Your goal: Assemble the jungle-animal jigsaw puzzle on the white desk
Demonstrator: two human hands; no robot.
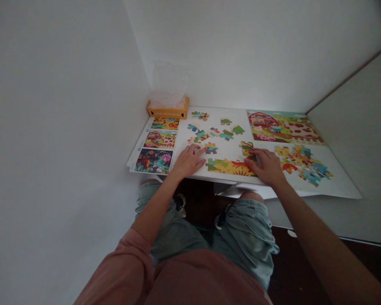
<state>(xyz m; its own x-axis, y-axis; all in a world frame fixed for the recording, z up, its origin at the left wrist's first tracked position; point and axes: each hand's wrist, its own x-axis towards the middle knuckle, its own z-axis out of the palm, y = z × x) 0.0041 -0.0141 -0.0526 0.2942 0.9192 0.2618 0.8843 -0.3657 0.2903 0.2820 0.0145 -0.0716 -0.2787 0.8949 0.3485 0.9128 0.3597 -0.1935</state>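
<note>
My left hand point(187, 162) lies flat on the white board point(222, 123), its fingertips close to a small jigsaw piece point(210, 148) and holding nothing. My right hand point(266, 167) rests with its fingers on a yellow-green jigsaw piece point(247, 151). Whether it grips that piece is hard to tell. Between my hands lies a joined strip of yellow jigsaw pieces point(230, 167). Several loose pieces point(209, 133) are spread beyond them. At the right are a farm picture sheet point(284, 127) and a heap of coloured pieces point(305, 165).
Printed puzzle picture cards point(154, 146) lie along the left edge of the table. An orange box point(167, 109) and a clear plastic bag point(168, 84) stand at the back left corner. White walls point(57, 127) close in the left and back, with a grey panel point(355, 127) at right.
</note>
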